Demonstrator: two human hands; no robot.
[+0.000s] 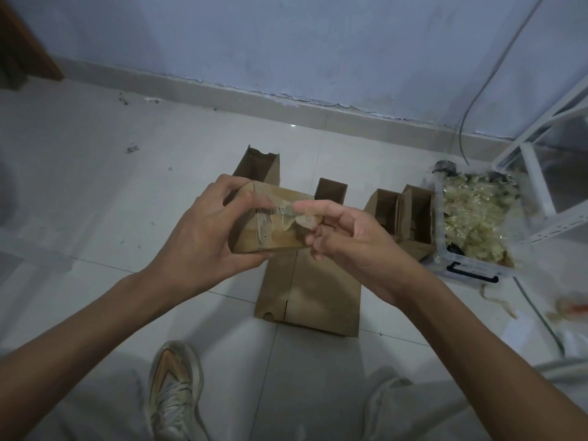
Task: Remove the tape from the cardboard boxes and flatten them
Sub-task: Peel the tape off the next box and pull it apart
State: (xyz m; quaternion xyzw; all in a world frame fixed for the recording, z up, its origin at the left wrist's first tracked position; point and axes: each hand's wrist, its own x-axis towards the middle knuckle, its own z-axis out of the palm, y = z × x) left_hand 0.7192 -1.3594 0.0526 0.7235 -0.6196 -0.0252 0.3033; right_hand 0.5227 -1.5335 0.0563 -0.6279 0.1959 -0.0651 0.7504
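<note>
My left hand (203, 230) grips the box (273, 224) above a flattened box (311, 291) on the floor (95, 192), while my right hand (346, 240) pinches the clear tape (299, 218) partly peeled off its top, open boxes (401, 211) standing beyond.

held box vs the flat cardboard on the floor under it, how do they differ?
The held box is up off the floor, gripped by the left hand; the flat cardboard lies on the tiles. The held box keeps its box shape; the flat cardboard is collapsed. The held box carries clear tape, pinched by the right hand; the flat cardboard shows none. Both are plain brown cardboard.
</note>
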